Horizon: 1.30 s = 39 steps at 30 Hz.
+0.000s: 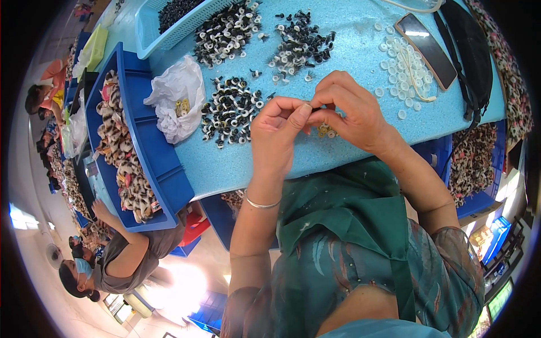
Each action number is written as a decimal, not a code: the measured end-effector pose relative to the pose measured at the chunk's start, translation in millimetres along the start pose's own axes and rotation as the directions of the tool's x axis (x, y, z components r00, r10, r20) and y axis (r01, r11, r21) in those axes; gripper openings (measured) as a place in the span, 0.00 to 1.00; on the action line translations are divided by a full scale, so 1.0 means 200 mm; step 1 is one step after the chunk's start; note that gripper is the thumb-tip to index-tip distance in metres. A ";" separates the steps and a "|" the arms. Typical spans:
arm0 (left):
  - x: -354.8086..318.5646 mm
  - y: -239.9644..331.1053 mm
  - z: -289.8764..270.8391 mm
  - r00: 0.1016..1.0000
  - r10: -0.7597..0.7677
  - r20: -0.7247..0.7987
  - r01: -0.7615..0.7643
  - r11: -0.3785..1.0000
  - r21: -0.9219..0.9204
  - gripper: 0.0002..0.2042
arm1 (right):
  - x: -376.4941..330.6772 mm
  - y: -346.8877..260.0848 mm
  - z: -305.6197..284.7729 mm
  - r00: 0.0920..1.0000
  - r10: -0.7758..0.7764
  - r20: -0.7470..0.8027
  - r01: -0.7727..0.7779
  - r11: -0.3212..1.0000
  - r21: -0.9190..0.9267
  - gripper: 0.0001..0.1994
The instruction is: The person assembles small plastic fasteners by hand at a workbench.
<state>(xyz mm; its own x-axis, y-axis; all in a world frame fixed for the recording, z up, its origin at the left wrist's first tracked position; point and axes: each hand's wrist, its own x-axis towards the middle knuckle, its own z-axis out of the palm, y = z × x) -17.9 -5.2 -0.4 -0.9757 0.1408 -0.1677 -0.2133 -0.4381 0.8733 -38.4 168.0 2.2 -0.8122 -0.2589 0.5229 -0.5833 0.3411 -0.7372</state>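
Note:
Above the near part of the light-blue table, my left hand and my right hand meet with fingertips pinched together. Whatever small thing they hold between them is hidden by the fingers. Under my right hand lie a few small yellow rings. Left of my left hand spreads a pile of small black-and-white stemmed plastic pieces. Farther back lie a second pile of such pieces and a pile of dark, fringed pieces. Translucent round washers are scattered to the right.
A blue bin of spotted plush pieces stands left, beside a crumpled white plastic bag holding yellow rings. A light-blue basket is at the back. A phone and a black bag lie right. A masked co-worker works left.

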 end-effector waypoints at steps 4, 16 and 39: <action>0.00 0.05 0.00 0.999 -0.006 -0.035 0.010 0.995 0.095 0.06 | 0.03 -0.02 -0.02 0.996 0.025 0.089 -0.037 0.990 0.133 0.10; 0.04 0.03 0.03 0.761 0.479 0.438 -0.516 0.036 0.856 0.10 | 0.18 0.30 -0.15 0.979 -0.011 0.202 0.108 0.872 -0.478 0.08; 0.01 -0.04 0.04 0.788 0.284 0.545 -0.580 0.046 0.814 0.12 | -0.19 0.02 -0.22 0.927 0.356 0.119 -0.373 0.910 0.181 0.05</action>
<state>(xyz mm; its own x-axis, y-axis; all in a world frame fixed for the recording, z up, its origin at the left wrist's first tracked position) -16.8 5.9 -3.3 -0.8029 0.4708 0.3655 0.5959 0.6205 0.5098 -11.6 218.8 -2.0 -0.9591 -0.2256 0.1710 -0.2254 0.2434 -0.9434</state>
